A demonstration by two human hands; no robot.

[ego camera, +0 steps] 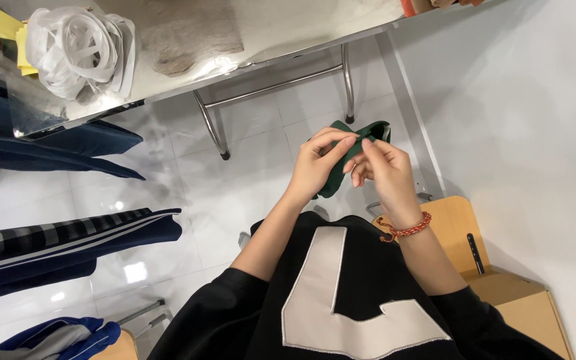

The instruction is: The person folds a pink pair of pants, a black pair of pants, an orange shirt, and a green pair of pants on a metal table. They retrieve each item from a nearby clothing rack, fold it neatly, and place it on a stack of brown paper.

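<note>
My left hand (316, 163) and my right hand (383, 168) are raised together in front of my chest, both pinching a small piece of dark green fabric (361, 132). The fabric folds down between the hands, with its lower end (331, 181) showing under my left thumb. My fingertips meet at its upper edge. A red braided bracelet (409, 229) circles my right wrist. I wear a black top with a large pale letter patch (331, 293).
A shiny metal table (261, 33) stands ahead with a heap of white straps (81, 50) and yellow pieces on it. Dark blue and striped garments (55, 240) hang at the left. A wooden chair (475, 247) stands by the white wall at the right.
</note>
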